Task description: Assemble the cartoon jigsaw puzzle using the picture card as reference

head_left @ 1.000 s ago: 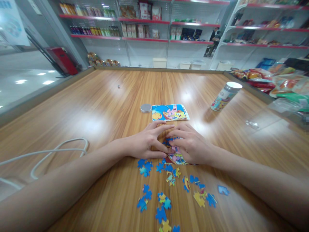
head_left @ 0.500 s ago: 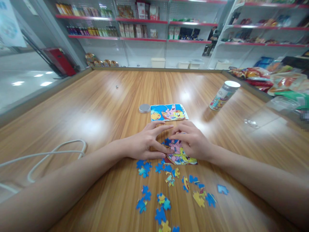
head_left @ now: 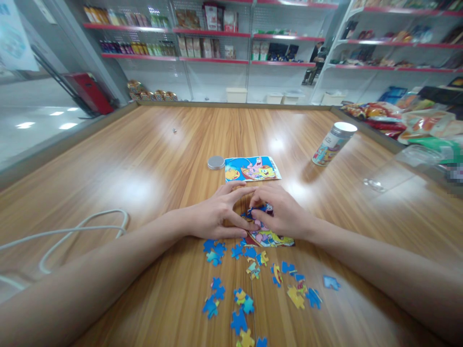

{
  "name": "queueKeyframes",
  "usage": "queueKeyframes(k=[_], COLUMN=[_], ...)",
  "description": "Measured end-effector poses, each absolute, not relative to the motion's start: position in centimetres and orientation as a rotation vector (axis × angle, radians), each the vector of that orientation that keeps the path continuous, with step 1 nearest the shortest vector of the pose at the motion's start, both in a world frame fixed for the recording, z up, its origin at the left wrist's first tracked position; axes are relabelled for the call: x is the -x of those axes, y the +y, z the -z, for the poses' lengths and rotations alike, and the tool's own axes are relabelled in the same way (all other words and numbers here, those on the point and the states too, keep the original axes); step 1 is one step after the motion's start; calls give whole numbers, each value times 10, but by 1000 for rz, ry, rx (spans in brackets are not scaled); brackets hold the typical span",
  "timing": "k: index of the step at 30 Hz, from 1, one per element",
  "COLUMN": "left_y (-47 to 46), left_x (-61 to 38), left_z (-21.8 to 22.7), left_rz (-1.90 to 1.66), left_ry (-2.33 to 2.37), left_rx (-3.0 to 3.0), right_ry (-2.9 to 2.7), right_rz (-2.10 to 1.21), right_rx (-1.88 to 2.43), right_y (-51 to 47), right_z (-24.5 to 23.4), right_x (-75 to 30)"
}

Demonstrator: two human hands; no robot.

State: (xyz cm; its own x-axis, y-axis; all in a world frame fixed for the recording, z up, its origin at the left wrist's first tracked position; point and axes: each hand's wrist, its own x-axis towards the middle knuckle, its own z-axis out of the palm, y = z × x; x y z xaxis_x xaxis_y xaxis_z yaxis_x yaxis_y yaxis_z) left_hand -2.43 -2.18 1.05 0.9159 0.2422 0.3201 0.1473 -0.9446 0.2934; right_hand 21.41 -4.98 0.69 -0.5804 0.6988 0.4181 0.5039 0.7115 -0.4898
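My left hand lies on the left edge of a partly assembled jigsaw puzzle, its fingers spread and its lower fingertips pressing on the pieces. Over the puzzle's top part, my right hand is closed in a pinch on a blue puzzle piece; the fingers hide much of it. Both hands' fingertips are close together. Just beyond them lies a reference picture card with pink and yellow cartoon figures in a boat. Loose puzzle pieces, mostly blue and yellow, are scattered on the near side.
A round metal lid touches or nearly touches the card's left edge. A printed cardboard tube stands at the right. A white cable loops at the left. Bagged goods lie past the right edge of the wooden table.
My right hand has shifted slightly left, its thumb and fingers drawing together at the puzzle's top left. My left hand stays in place.
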Motion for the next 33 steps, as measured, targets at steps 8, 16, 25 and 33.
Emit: queueKeyframes(k=[8, 16, 25, 33], left_y=[-23, -23, -22, -22], left_x=[21, 20, 19, 20], left_z=[-12, -13, -13, -12], left_rz=[-480, -491, -491, -505], left_ry=[294, 260, 275, 274], left_rx=[-2813, -2844, -2832, -2832], right_ry=[-2267, -2340, -2335, -2316], right_rz=[-446, -349, -304, -316], right_rx=[711, 783, 763, 715], right_y=[-42, -38, -39, -40], right_z=[0, 7, 10, 10], right_x=[-209, -209, -206, -203])
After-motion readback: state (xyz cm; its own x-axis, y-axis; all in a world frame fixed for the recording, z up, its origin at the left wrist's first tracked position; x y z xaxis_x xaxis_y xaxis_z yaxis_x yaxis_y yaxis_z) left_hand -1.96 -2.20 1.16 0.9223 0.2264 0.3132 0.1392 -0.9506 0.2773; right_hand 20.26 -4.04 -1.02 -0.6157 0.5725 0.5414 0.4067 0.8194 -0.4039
